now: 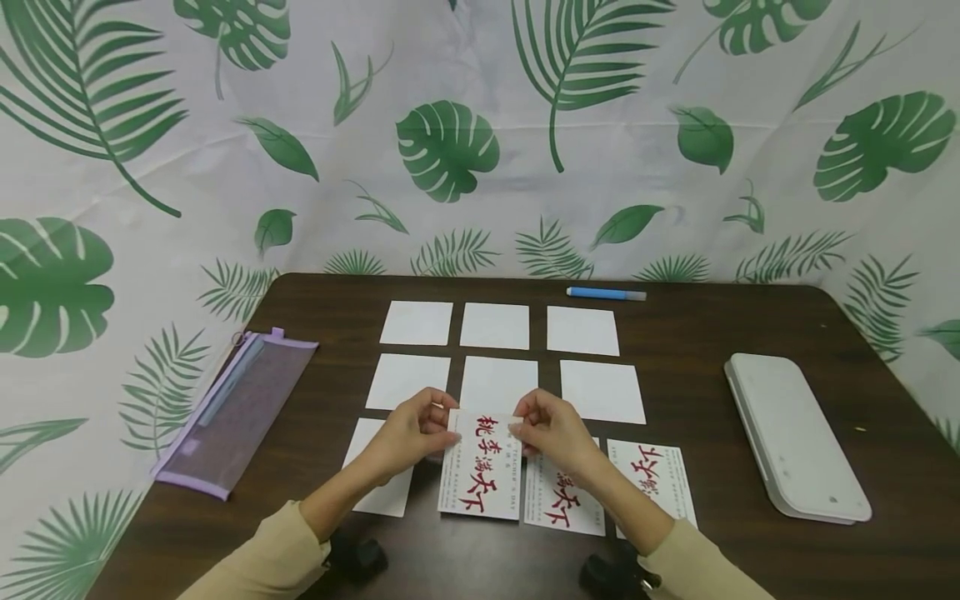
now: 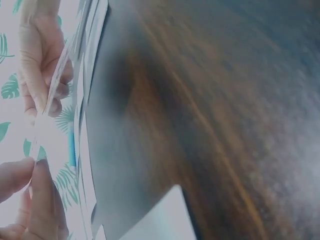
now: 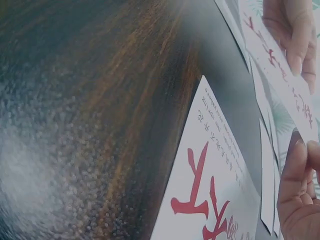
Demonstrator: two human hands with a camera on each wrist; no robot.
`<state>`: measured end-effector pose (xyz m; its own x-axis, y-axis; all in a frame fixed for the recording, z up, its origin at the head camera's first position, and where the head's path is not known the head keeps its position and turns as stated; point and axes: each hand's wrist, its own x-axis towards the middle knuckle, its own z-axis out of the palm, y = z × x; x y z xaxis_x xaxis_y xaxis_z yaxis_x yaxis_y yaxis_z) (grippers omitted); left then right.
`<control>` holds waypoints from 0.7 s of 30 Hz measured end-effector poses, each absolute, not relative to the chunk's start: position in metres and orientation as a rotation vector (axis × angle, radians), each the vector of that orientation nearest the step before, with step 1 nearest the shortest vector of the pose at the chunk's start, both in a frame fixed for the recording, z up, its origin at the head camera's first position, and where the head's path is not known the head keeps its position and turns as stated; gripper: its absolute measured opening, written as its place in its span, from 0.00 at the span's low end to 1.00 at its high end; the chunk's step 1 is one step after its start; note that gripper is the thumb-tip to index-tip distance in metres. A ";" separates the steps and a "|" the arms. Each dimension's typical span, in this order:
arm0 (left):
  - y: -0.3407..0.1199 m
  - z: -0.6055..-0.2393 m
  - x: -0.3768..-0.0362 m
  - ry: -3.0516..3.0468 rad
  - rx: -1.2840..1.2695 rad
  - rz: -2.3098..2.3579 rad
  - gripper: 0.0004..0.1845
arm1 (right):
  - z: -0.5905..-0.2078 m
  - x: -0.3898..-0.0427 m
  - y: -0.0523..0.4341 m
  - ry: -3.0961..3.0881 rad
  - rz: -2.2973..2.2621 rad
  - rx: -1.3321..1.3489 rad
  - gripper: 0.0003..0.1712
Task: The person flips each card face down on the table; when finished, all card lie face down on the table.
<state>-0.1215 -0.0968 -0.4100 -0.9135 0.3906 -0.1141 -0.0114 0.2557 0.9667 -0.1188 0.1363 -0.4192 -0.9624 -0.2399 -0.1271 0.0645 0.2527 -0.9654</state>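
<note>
Low in the frame's centre, the left hand (image 1: 411, 433) and right hand (image 1: 551, 433) each pinch a top corner of a red-lettered card (image 1: 480, 467) above the table (image 1: 750, 550).

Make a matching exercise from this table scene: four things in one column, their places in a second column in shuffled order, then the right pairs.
Things:
1. blue pen
2. purple mesh pouch
3. white laminator
4. card with red characters

Places:
A. at the table's right side
B. pinched at its top edge by the left hand and right hand
C. at the table's far edge, beyond the blank white cards
D. at the table's left edge

Pairs: 1-C, 2-D, 3-A, 4-B
</note>
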 end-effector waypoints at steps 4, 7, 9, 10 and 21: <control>-0.097 -0.408 -0.121 2.116 0.294 1.779 0.19 | -0.419 -0.120 0.136 2.245 -1.811 -0.133 0.10; -0.097 -0.405 -0.121 2.103 0.270 1.793 0.18 | -0.418 -0.120 0.135 2.239 -1.815 -0.090 0.11; -0.098 -0.403 -0.122 2.110 0.261 1.795 0.17 | -0.416 -0.119 0.132 2.257 -1.833 -0.040 0.11; -0.098 -0.402 -0.122 2.117 0.254 1.798 0.17 | -0.415 -0.119 0.131 2.283 -1.847 -0.017 0.12; -0.089 -0.381 -0.124 2.238 0.159 1.913 0.12 | -0.399 -0.092 0.083 2.682 -1.753 -0.522 0.14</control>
<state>-0.1238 -0.0892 -0.3812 -0.9757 0.2054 -0.0764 -0.0436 0.1599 0.9862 -0.0919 0.0827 -0.3994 -0.9431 -0.2086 0.2590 -0.3210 0.3668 -0.8732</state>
